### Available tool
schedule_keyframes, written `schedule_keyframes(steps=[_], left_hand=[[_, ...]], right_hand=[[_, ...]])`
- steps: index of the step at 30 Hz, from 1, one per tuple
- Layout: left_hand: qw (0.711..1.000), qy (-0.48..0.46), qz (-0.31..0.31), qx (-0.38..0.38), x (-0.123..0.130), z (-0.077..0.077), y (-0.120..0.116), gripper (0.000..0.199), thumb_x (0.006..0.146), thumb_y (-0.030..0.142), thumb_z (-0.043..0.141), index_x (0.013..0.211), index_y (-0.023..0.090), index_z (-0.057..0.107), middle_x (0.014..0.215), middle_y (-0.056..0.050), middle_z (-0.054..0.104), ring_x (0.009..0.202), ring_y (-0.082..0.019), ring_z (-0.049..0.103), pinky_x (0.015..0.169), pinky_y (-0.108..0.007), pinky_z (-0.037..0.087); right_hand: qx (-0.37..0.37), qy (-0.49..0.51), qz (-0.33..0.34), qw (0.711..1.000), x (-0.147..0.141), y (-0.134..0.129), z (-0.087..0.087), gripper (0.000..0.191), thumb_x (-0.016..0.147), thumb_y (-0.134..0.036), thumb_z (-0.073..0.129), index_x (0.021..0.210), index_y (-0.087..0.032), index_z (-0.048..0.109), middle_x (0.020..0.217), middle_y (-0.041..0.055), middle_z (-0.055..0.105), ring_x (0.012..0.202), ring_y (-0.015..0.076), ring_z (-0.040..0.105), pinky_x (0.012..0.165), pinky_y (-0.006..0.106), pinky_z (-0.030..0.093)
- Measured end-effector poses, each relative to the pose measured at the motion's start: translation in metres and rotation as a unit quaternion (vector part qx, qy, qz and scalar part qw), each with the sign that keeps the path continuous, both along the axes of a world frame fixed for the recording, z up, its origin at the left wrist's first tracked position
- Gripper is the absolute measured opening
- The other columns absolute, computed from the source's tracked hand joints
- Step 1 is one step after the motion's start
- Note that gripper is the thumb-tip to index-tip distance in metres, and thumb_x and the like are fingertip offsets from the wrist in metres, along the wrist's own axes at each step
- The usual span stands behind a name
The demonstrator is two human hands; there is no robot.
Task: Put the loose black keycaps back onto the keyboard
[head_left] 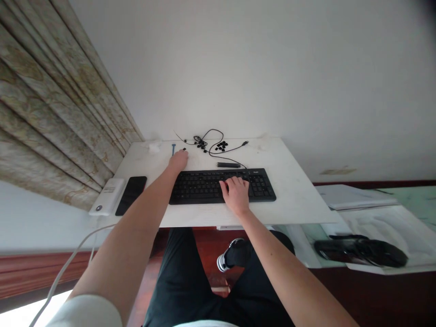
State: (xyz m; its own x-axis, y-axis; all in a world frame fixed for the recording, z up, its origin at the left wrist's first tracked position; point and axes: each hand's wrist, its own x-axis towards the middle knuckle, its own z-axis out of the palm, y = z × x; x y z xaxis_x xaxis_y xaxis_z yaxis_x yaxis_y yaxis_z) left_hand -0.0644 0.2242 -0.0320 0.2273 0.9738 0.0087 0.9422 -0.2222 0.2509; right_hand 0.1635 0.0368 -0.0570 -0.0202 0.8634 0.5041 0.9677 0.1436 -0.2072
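Observation:
A black keyboard (pixel 200 187) lies lengthwise along the front of the white table. My right hand (pixel 236 195) rests on it left of the number pad, thumb apart and fingers bent over the keys. Beyond the keyboard's far left corner is my left hand (pixel 179 160), its fingers curled together. A small black keycap (pixel 184 149) shows at those fingertips. Several loose black keycaps (pixel 221 146) are gathered farther back, beside the keyboard's coiled cable (pixel 200 141). Just left of my left hand lies a small blue tool (pixel 173 149).
A black bar-shaped object (pixel 228 165) lies behind the keyboard. On the table's left are a dark phone (pixel 132 195) and a white power bank (pixel 108 196) with a cable. Curtains (pixel 57 91) hang at left. A shiny black object (pixel 361 252) sits on a lower surface at right.

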Motion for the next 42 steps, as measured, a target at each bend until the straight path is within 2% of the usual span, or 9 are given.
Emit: schedule_keyframes(steps=[10, 17, 19, 23, 25, 29, 33, 39, 42], left_hand=[[0.987, -0.157, 0.043, -0.006, 0.001, -0.001, -0.012, 0.024, 0.087, 0.007, 0.047, 0.098, 0.013, 0.067, 0.11, -0.018, 0.062, 0.115, -0.03, 0.055, 0.104, -0.05, 0.039], [0.922, -0.381, 0.063, -0.033, 0.033, 0.01, -0.039, 0.019, 0.09, 0.013, 0.051, 0.103, 0.014, 0.064, 0.097, -0.012, 0.067, 0.093, -0.019, 0.065, 0.095, -0.041, 0.051], [0.863, -0.495, 0.06, -0.077, 0.044, 0.009, -0.056, 0.018, 0.091, 0.015, 0.052, 0.105, 0.014, 0.063, 0.093, -0.01, 0.068, 0.087, -0.015, 0.066, 0.09, -0.035, 0.054], [0.602, -0.763, 0.083, -0.22, 0.056, 0.008, -0.099, 0.014, 0.085, 0.012, 0.063, 0.099, 0.015, 0.063, 0.089, -0.007, 0.068, 0.087, -0.013, 0.067, 0.096, -0.034, 0.053], [0.566, -0.782, 0.088, -0.245, 0.057, 0.008, -0.121, 0.014, 0.084, 0.012, 0.067, 0.097, 0.015, 0.063, 0.09, -0.006, 0.068, 0.087, -0.013, 0.067, 0.098, -0.034, 0.053], [0.555, -0.794, 0.082, -0.233, 0.056, 0.005, -0.16, 0.013, 0.085, 0.018, 0.068, 0.097, 0.017, 0.064, 0.095, -0.004, 0.068, 0.09, -0.012, 0.068, 0.102, -0.034, 0.051], [0.574, -0.789, 0.072, -0.207, 0.056, -0.006, -0.187, 0.019, 0.085, 0.026, 0.07, 0.102, 0.02, 0.063, 0.1, -0.004, 0.069, 0.093, -0.013, 0.068, 0.102, -0.038, 0.05], [0.592, -0.782, 0.047, -0.186, 0.054, -0.015, -0.199, 0.023, 0.082, 0.029, 0.073, 0.101, 0.019, 0.065, 0.1, -0.003, 0.069, 0.092, -0.014, 0.068, 0.101, -0.038, 0.05], [0.633, -0.758, 0.043, -0.149, 0.056, -0.017, -0.2, 0.022, 0.082, 0.03, 0.071, 0.101, 0.018, 0.067, 0.098, -0.004, 0.07, 0.091, -0.014, 0.068, 0.098, -0.037, 0.052]], right_hand=[[-0.007, 0.02, 0.009, 1.0, 0.0, 0.001, 0.0, 0.039, 0.101, -0.041, 0.041, 0.078, -0.019, 0.063, 0.084, 0.01, 0.063, 0.086, 0.0245, 0.051, 0.082, 0.039, 0.031], [-0.002, 0.03, 0.007, 1.0, -0.001, -0.001, 0.0, 0.036, 0.099, -0.041, 0.044, 0.077, -0.019, 0.061, 0.084, 0.0086, 0.063, 0.086, 0.0237, 0.052, 0.082, 0.038, 0.031], [-0.002, 0.037, 0.008, 0.999, -0.001, -0.001, 0.0, 0.035, 0.098, -0.042, 0.046, 0.076, -0.019, 0.061, 0.084, 0.0082, 0.063, 0.086, 0.0235, 0.053, 0.082, 0.037, 0.031], [0.002, 0.054, 0.012, 0.998, 0.0, 0.0, 0.001, 0.032, 0.097, -0.041, 0.048, 0.077, -0.019, 0.061, 0.083, 0.0077, 0.063, 0.084, 0.0229, 0.053, 0.082, 0.037, 0.032], [0.009, 0.063, 0.012, 0.998, 0.0, -0.002, 0.003, 0.03, 0.096, -0.041, 0.049, 0.079, -0.019, 0.061, 0.083, 0.0078, 0.063, 0.085, 0.0231, 0.053, 0.082, 0.037, 0.033], [0.034, 0.153, -0.013, 0.988, -0.011, -0.013, 0.008, 0.026, 0.096, -0.039, 0.048, 0.089, -0.019, 0.062, 0.088, 0.0085, 0.064, 0.089, 0.0238, 0.056, 0.083, 0.037, 0.037], [0.021, 0.339, 0.026, 0.94, -0.035, -0.033, 0.011, 0.028, 0.096, -0.041, 0.046, 0.102, -0.019, 0.062, 0.093, 0.0088, 0.064, 0.078, 0.0191, 0.056, 0.074, 0.033, 0.044], [-0.071, 0.496, 0.054, 0.864, -0.055, -0.039, 0.014, 0.033, 0.091, -0.045, 0.052, 0.108, -0.02, 0.067, 0.104, 0.0101, 0.068, 0.08, 0.0183, 0.061, 0.074, 0.031, 0.049], [-0.115, 0.557, 0.066, 0.82, -0.055, -0.034, 0.017, 0.032, 0.087, -0.045, 0.057, 0.098, -0.02, 0.071, 0.099, 0.0088, 0.072, 0.088, 0.0207, 0.064, 0.076, 0.032, 0.049]])
